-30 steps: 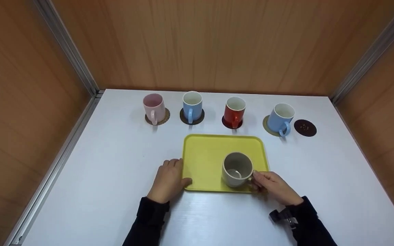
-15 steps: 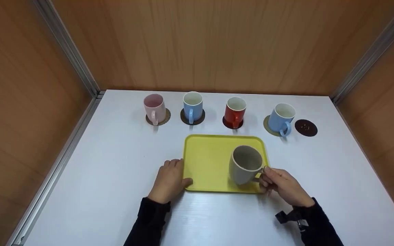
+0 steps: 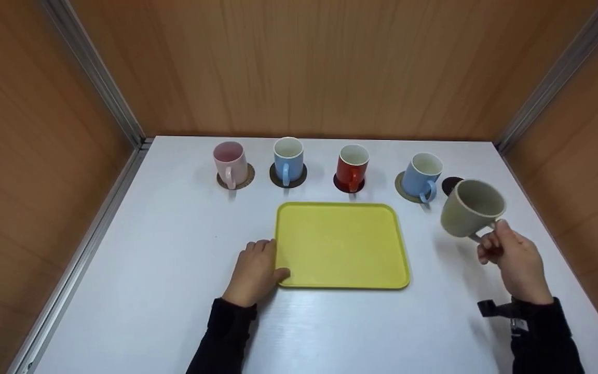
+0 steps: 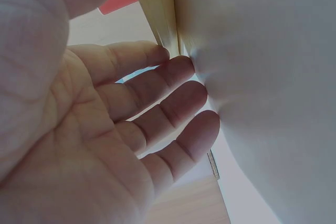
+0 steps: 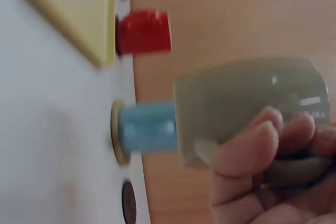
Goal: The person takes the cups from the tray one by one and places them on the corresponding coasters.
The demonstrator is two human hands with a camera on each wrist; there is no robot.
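In the head view, my right hand (image 3: 521, 265) grips the handle of a grey-beige mug (image 3: 473, 208) held above the table at right. The mug is tilted, and partly covers a dark coaster (image 3: 450, 184). In the right wrist view, thumb and fingers wrap the handle of the same mug (image 5: 247, 98). My left hand (image 3: 253, 272) rests at the left edge of the yellow tray (image 3: 340, 246), its thumb on the rim near the front corner. In the left wrist view, its extended fingers (image 4: 178, 108) touch the table beside the tray's side (image 4: 160, 9).
Along the back stand a pink mug (image 3: 230, 163), a blue mug (image 3: 288, 158), a red mug (image 3: 352, 166) and another blue mug (image 3: 422, 176), each on a coaster. Wood panels (image 3: 299, 67) enclose the white table (image 3: 174, 228) at the back and sides.
The right hand has lifted the grey-beige mug off the tray and carried it right and back, near the dark coaster. The left hand has stayed at the tray's edge.
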